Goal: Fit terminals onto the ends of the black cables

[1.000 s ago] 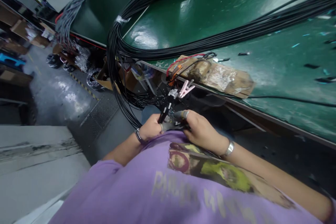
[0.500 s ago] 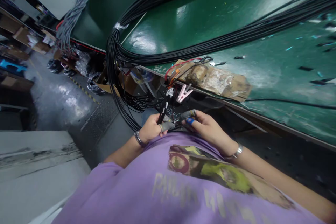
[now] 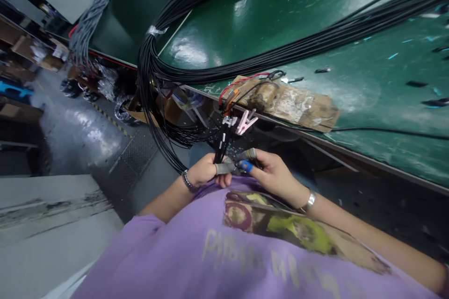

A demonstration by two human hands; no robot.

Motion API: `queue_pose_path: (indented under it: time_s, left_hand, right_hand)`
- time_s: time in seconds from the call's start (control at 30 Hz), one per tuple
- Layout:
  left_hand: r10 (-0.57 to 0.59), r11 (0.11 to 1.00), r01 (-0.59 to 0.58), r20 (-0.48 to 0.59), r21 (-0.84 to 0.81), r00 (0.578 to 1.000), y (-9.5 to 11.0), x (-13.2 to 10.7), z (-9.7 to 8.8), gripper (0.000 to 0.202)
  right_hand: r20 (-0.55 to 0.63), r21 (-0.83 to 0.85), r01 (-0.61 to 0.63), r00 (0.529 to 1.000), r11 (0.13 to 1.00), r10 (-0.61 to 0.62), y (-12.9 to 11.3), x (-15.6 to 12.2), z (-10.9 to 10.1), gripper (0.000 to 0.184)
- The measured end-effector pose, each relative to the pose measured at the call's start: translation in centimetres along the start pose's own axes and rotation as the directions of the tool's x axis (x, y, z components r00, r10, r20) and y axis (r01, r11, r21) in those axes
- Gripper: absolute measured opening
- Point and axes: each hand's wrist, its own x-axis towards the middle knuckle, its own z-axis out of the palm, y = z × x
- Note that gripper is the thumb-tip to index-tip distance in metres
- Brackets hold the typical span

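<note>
Close to my shirt, my left hand (image 3: 206, 170) is closed around black cables (image 3: 220, 145) that carry small white bands; its thumb wears a grey finger cover. My right hand (image 3: 268, 168) is pinched just beside it, with a blue wrap on the thumb and a grey cover on a finger. The fingertips of both hands nearly meet, and what the right one pinches is too small to make out. Above the hands, a pink clothespin (image 3: 246, 122) sits at the table edge beside an orange-handled tool (image 3: 230, 99) with a red wire.
A large coil of black cable (image 3: 245, 66) lies over the green table (image 3: 280, 18) and hangs off its edge. A taped cardboard piece (image 3: 308, 110) lies at the edge. Cable scraps (image 3: 417, 84) are scattered at right. Grey cables (image 3: 89, 23) hang at the far left.
My right hand has shifted slightly left, bringing its fingertips closer to my left hand. The left hand still grips the black cables. The camera view has shifted slightly.
</note>
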Motion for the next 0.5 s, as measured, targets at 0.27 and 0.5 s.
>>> queue_pose_path:
  time_s: [0.27,0.5]
  left_hand:
    - [0.277,0.959,-0.259,-0.2,0.112,0.94,-0.5,-0.7,0.6,0.046]
    - [0.577,0.783,-0.407,-0.306,0.47,0.757,-2.0,-0.6,0.1,0.041]
  right_hand:
    - [0.057,-0.073,-0.019,0.998,0.997,0.023,-0.1,-0.1,-0.1,0.025]
    - [0.125,-0.654,0.102,0.992,0.75,-0.026,0.2,-0.8,-1.0,0.02]
